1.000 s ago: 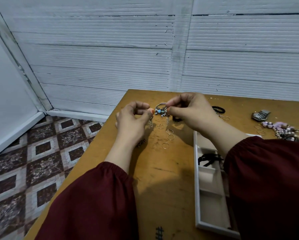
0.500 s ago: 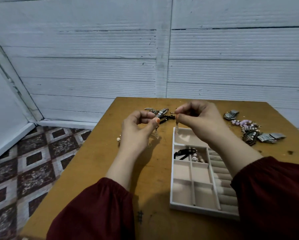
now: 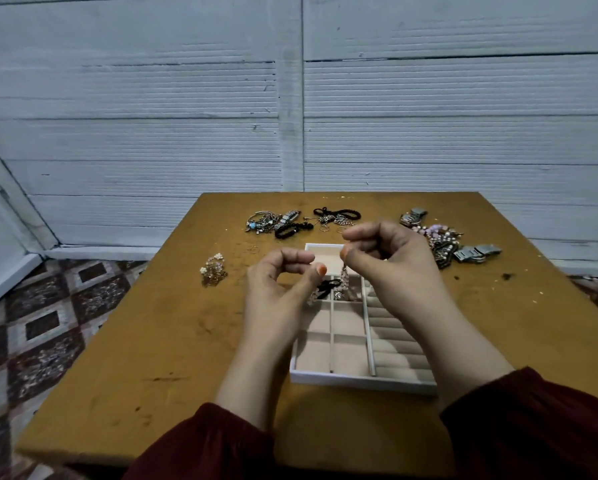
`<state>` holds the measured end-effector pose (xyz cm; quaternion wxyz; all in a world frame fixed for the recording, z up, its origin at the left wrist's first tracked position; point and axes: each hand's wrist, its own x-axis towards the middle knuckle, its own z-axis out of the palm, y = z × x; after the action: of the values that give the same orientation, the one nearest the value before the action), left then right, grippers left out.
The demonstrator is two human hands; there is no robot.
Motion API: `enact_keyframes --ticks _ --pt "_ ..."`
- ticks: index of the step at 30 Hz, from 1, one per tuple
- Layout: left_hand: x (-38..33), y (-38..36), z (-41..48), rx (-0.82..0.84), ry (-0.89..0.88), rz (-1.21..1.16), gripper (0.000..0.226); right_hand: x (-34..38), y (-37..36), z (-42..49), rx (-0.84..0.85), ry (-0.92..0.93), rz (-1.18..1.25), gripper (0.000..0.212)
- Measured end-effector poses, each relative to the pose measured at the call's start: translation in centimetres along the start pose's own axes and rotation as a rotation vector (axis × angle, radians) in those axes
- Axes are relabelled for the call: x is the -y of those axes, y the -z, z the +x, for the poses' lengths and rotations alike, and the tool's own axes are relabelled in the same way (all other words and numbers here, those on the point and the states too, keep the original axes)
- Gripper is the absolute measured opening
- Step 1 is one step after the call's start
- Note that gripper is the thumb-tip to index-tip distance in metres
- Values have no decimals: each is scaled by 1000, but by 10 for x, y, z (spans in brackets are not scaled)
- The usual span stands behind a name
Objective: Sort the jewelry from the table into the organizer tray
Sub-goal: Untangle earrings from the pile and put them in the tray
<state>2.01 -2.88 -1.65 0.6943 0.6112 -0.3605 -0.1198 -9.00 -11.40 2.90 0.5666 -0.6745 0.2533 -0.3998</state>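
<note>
We see both hands raised over the far end of the tray (image 3: 359,380), which lies on the worktop (image 3: 159,341) with its long side running away from us. The right hand (image 3: 394,268) has thumb and forefinger clamped on the top of a chain (image 3: 344,273). The chain hangs straight down over the tray, its lower end beside a black band (image 3: 327,288) that lies in a compartment of the second row; we cannot tell whether the chain touches the tray. The left hand (image 3: 280,292) has its fingers curled and its thumb tip near the forefinger. A pale strand (image 3: 312,297) shows just under the thumb, but we cannot tell whether the hand holds it. Beyond the tray lie a left heap (image 3: 268,221) of metal pieces, hair ties (image 3: 339,213) and a right heap (image 3: 441,242) with straps (image 3: 477,252) beside it. A flowered piece (image 3: 214,270) sits apart to the left, a ring (image 3: 254,250) near it.
</note>
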Motion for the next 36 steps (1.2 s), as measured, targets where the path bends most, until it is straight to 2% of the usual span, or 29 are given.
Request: enact_keyframes --ticks 8,13,23,26,31,36 --pt "7 6 -9 -14 12 102 12 -2 -4 -11 -31 36 -53 22" --pt "19 10 -10 3 61 161 28 -3 -6 -13 -27 40 -32 21" --pt "24 14 -13 52 -22 371 21 -6 -2 -14 -42 60 -43 22" --pt "19 13 -17 32 -57 494 9 -8 -2 -14 -47 64 -39 24" --pt "11 11 -21 23 -171 738 8 -10 -2 -15 -33 58 -28 24" --pt "10 11 -16 38 -215 880 11 -10 -3 -16 -26 51 -12 22"
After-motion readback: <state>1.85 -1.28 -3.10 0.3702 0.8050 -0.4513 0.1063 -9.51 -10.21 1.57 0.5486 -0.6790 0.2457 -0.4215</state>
